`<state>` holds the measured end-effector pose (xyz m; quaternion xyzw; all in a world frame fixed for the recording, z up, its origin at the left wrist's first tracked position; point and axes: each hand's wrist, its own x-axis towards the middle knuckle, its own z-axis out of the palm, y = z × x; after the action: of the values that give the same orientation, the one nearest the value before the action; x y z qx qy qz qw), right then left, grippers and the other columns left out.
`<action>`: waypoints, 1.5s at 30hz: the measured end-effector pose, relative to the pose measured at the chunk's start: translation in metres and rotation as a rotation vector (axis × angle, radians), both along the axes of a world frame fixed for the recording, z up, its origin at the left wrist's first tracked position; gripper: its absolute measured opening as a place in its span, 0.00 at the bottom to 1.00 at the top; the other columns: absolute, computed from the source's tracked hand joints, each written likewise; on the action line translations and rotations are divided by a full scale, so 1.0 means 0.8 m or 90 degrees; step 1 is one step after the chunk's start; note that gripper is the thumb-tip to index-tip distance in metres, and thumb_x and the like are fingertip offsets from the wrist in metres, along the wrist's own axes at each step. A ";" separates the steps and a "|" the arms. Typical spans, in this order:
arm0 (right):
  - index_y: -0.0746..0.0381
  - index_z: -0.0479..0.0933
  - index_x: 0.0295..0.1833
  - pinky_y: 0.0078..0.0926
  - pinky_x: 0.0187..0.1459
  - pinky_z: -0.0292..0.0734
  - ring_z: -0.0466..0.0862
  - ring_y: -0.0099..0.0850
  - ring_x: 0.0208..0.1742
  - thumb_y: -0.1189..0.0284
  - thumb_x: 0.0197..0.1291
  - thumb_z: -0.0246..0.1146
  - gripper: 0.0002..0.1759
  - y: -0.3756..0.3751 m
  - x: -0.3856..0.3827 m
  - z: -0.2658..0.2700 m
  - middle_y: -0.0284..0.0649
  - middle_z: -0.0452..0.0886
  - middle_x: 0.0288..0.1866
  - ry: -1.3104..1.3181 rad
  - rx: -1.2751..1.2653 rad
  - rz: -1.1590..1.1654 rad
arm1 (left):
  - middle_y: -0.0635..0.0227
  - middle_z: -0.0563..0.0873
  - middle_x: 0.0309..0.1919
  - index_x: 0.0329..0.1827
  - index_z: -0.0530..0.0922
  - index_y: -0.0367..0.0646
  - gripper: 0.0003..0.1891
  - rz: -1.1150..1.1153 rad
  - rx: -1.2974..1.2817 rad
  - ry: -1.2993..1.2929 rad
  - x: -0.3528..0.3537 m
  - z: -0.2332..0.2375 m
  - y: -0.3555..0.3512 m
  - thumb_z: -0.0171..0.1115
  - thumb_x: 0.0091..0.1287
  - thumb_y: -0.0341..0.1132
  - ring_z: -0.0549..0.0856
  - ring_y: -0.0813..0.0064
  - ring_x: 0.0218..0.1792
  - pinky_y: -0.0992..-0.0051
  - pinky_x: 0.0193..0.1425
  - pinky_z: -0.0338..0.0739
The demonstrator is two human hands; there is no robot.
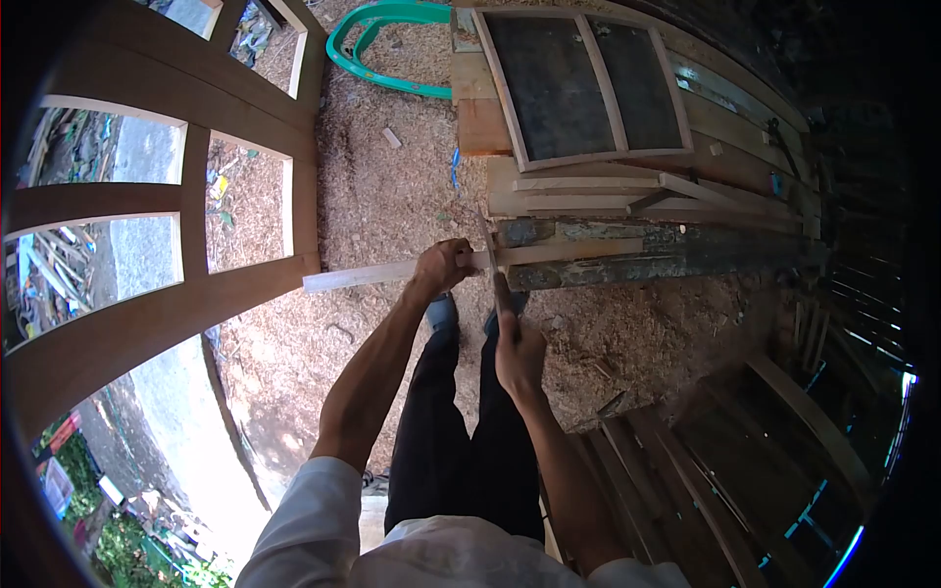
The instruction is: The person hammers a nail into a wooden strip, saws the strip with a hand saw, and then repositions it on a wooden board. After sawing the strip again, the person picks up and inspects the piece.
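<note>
A long thin wooden strip (573, 251) lies on the end of a dark, worn beam (598, 269) and sticks out to the left past it. My left hand (444, 265) grips the strip just left of the beam's end. In my right hand (520, 355) is the handle of a saw (494, 257). Its narrow blade crosses the strip right beside my left hand, pointing away from me. How deep the blade sits in the wood cannot be made out.
A framed panel (549, 88) and loose strips (598, 184) lie on the plank bench (480, 125). A green curved object (343, 49) rests behind. A large wooden frame (196, 299) stands at left; boards (676, 461) lie at lower right. Wood shavings cover the ground (382, 196).
</note>
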<state>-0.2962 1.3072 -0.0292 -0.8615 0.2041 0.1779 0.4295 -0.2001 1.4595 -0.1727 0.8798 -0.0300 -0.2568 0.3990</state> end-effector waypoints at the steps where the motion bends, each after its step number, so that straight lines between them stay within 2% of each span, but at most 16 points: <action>1: 0.71 0.70 0.23 0.39 0.26 0.66 0.78 0.32 0.21 0.50 0.69 0.49 0.33 0.006 0.032 -0.018 0.45 0.70 0.16 0.008 -0.014 -0.023 | 0.61 0.86 0.40 0.41 0.80 0.47 0.19 0.002 -0.001 -0.001 -0.001 0.002 -0.006 0.75 0.49 0.45 0.84 0.57 0.46 0.61 0.49 0.79; 3: 0.71 0.71 0.24 0.39 0.27 0.67 0.78 0.34 0.23 0.51 0.68 0.50 0.33 0.015 0.078 -0.065 0.46 0.71 0.16 0.011 -0.012 -0.046 | 0.60 0.86 0.39 0.41 0.80 0.47 0.19 0.006 0.004 0.018 -0.001 0.008 -0.001 0.75 0.49 0.44 0.84 0.56 0.46 0.61 0.49 0.79; 6: 0.71 0.72 0.25 0.36 0.28 0.67 0.79 0.33 0.24 0.54 0.69 0.50 0.29 0.003 0.095 -0.103 0.45 0.72 0.18 -0.105 -0.003 -0.012 | 0.60 0.86 0.39 0.42 0.80 0.46 0.20 0.006 -0.011 -0.049 0.000 0.002 0.003 0.74 0.50 0.44 0.84 0.55 0.45 0.61 0.48 0.79; 8: 0.70 0.71 0.23 0.36 0.26 0.66 0.76 0.30 0.21 0.57 0.70 0.50 0.29 -0.008 0.042 -0.113 0.43 0.71 0.16 -0.152 0.067 -0.012 | 0.59 0.85 0.41 0.44 0.79 0.44 0.22 -0.014 -0.018 -0.087 -0.008 -0.006 0.002 0.75 0.51 0.45 0.84 0.55 0.47 0.61 0.49 0.79; 11: 0.68 0.69 0.20 0.34 0.23 0.63 0.72 0.27 0.17 0.57 0.71 0.52 0.29 -0.021 -0.020 -0.170 0.38 0.68 0.13 -0.185 0.107 0.019 | 0.59 0.84 0.43 0.47 0.78 0.43 0.24 -0.064 -0.012 -0.142 -0.009 -0.013 0.006 0.75 0.51 0.44 0.84 0.53 0.47 0.61 0.48 0.79; 14: 0.67 0.66 0.17 0.32 0.20 0.60 0.68 0.24 0.15 0.55 0.71 0.53 0.32 -0.018 -0.026 -0.186 0.34 0.64 0.11 -0.271 0.061 0.008 | 0.60 0.83 0.45 0.48 0.76 0.42 0.23 -0.111 -0.007 -0.197 -0.009 -0.019 0.011 0.74 0.52 0.42 0.83 0.53 0.46 0.60 0.48 0.80; 15: 0.65 0.65 0.17 0.29 0.19 0.59 0.67 0.22 0.15 0.55 0.71 0.53 0.32 -0.023 -0.015 -0.147 0.31 0.64 0.12 -0.224 0.136 -0.026 | 0.60 0.83 0.45 0.48 0.76 0.42 0.23 -0.114 -0.006 -0.191 -0.010 -0.022 0.013 0.74 0.52 0.42 0.83 0.53 0.46 0.60 0.48 0.80; 17: 0.63 0.64 0.17 0.25 0.19 0.56 0.66 0.20 0.15 0.55 0.72 0.52 0.31 -0.043 -0.023 -0.133 0.29 0.63 0.13 -0.219 0.243 -0.124 | 0.60 0.83 0.43 0.47 0.76 0.43 0.21 -0.126 -0.004 -0.236 -0.012 -0.024 0.011 0.72 0.53 0.39 0.83 0.53 0.45 0.60 0.47 0.79; 19: 0.61 0.64 0.18 0.23 0.18 0.56 0.64 0.18 0.16 0.57 0.72 0.52 0.29 -0.067 -0.019 -0.075 0.28 0.63 0.15 -0.157 0.356 -0.184 | 0.61 0.82 0.41 0.46 0.75 0.43 0.20 -0.130 0.007 -0.261 -0.018 -0.029 0.009 0.72 0.54 0.40 0.83 0.55 0.44 0.60 0.46 0.78; 21: 0.61 0.64 0.19 0.22 0.18 0.56 0.64 0.18 0.16 0.57 0.72 0.52 0.28 -0.093 -0.020 -0.051 0.27 0.63 0.15 -0.165 0.320 -0.149 | 0.61 0.83 0.40 0.47 0.75 0.45 0.19 -0.135 0.097 -0.328 -0.021 -0.030 0.004 0.70 0.56 0.42 0.83 0.57 0.43 0.60 0.45 0.78; 23: 0.62 0.66 0.19 0.24 0.18 0.58 0.67 0.18 0.15 0.58 0.72 0.53 0.28 -0.113 -0.027 -0.041 0.29 0.65 0.14 -0.113 0.224 -0.093 | 0.62 0.83 0.39 0.47 0.75 0.45 0.20 -0.136 0.088 -0.286 -0.019 -0.028 0.000 0.69 0.57 0.43 0.83 0.58 0.43 0.59 0.46 0.77; 27: 0.63 0.69 0.21 0.26 0.19 0.60 0.67 0.19 0.16 0.56 0.70 0.55 0.27 -0.110 -0.045 -0.022 0.30 0.65 0.13 -0.056 0.158 -0.023 | 0.62 0.84 0.37 0.49 0.74 0.45 0.21 -0.145 0.057 -0.231 -0.014 -0.037 0.006 0.68 0.59 0.47 0.84 0.56 0.41 0.59 0.45 0.78; 34: 0.66 0.74 0.27 0.27 0.22 0.64 0.72 0.21 0.18 0.54 0.69 0.55 0.26 -0.071 -0.045 0.008 0.32 0.70 0.15 0.042 0.223 -0.051 | 0.59 0.84 0.38 0.52 0.75 0.44 0.25 -0.194 0.114 -0.112 -0.004 -0.014 0.003 0.65 0.61 0.53 0.85 0.54 0.40 0.58 0.43 0.80; 39: 0.66 0.75 0.27 0.28 0.23 0.66 0.73 0.22 0.19 0.54 0.71 0.53 0.27 -0.061 -0.041 0.022 0.33 0.72 0.15 0.085 0.208 -0.036 | 0.57 0.85 0.44 0.56 0.76 0.44 0.29 -0.148 0.114 -0.040 -0.002 -0.005 0.002 0.66 0.60 0.55 0.85 0.52 0.44 0.58 0.46 0.81; 43: 0.66 0.75 0.27 0.29 0.23 0.66 0.74 0.22 0.19 0.55 0.71 0.52 0.27 -0.058 -0.041 0.038 0.33 0.72 0.15 0.114 0.223 -0.046 | 0.55 0.85 0.44 0.55 0.77 0.43 0.28 -0.158 0.068 -0.137 -0.008 -0.017 0.009 0.65 0.60 0.56 0.84 0.52 0.46 0.58 0.49 0.80; 45: 0.68 0.75 0.28 0.32 0.23 0.67 0.77 0.28 0.19 0.55 0.72 0.51 0.28 -0.049 -0.040 0.039 0.39 0.73 0.16 0.120 0.196 -0.081 | 0.55 0.85 0.45 0.55 0.77 0.45 0.28 -0.141 0.074 -0.159 -0.013 -0.030 0.007 0.64 0.61 0.56 0.84 0.52 0.47 0.57 0.50 0.79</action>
<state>-0.3285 1.2680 0.0024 -0.7506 0.2681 0.2593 0.5454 -0.2103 1.4650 -0.1966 0.9177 -0.1616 -0.1890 0.3099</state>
